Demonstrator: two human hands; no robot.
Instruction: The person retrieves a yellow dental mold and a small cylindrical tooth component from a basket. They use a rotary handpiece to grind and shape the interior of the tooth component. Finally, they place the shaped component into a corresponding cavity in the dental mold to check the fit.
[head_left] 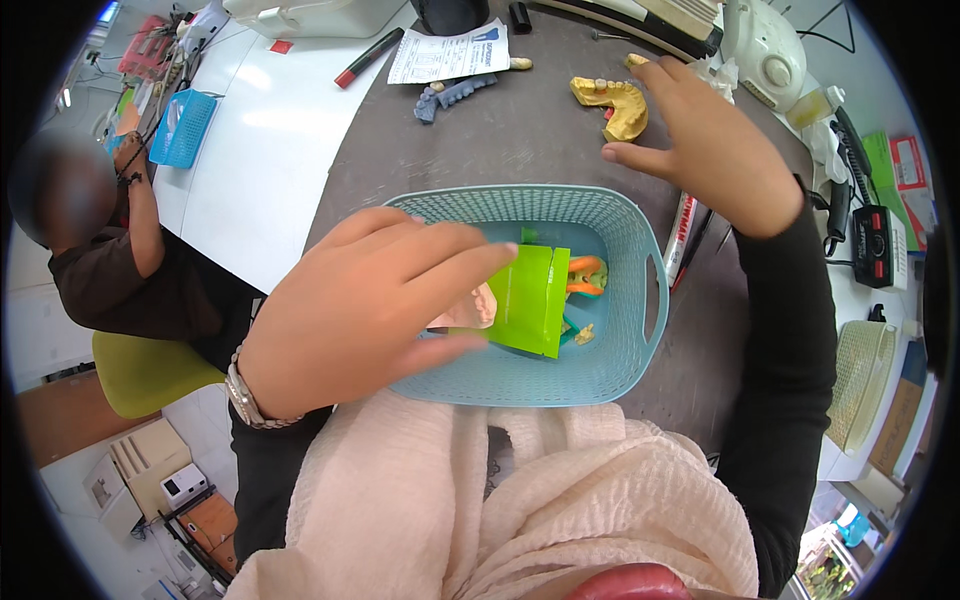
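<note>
My left hand, with a metal watch band at the wrist, is over the left side of a light blue plastic basket. Its fingers are stretched out and slightly blurred. Beneath them in the basket lie a bright green packet and a pale pink dental model, partly hidden by the hand. An orange and green dental piece sits beside the packet. My right hand reaches beyond the basket with thumb and fingers apart. Between them and to their left stands a yellow dental cast; whether the hand touches it, I cannot tell.
At the back lie a grey-blue dental model, a printed paper slip and a red-black marker. A white and red tube rests right of the basket. Another person sits at the left near a blue basket.
</note>
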